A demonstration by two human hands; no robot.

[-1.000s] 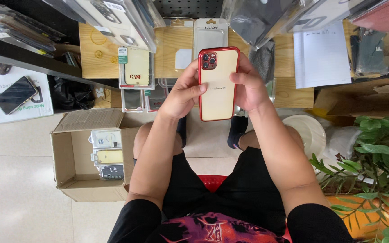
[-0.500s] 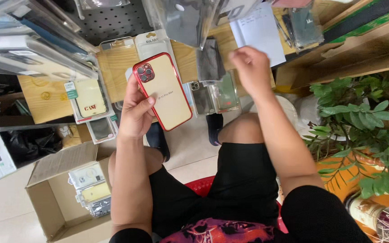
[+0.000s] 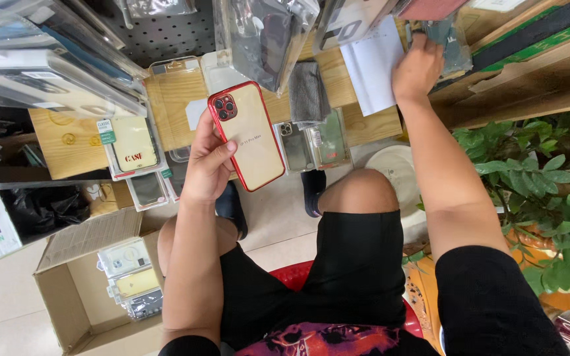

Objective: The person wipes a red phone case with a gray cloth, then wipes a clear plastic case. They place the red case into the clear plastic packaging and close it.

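The left hand grips a red-rimmed clear phone case just left of the frame's centre, fingers wrapped behind its lower left edge and the thumb pressed across the front. The case stands upright with its camera cut-out at the top, turned flat towards the camera, a pose that keeps its whole face readable while only one hand is spent on it.

The right hand reaches into the upper right of the frame, fingers curled onto a dark packaged case hanging among the display stock; whether it has actually closed on that packet cannot be told, since the fingertips are hidden behind it. A white paper sheet hangs just beside this hand, to its left.

Packaged cases hang in rows across the top on a pegboard, face out so they can be picked by sight. At lower left an open cardboard box sits on the floor with more packaged cases stacked inside. A green potted plant fills the right edge.
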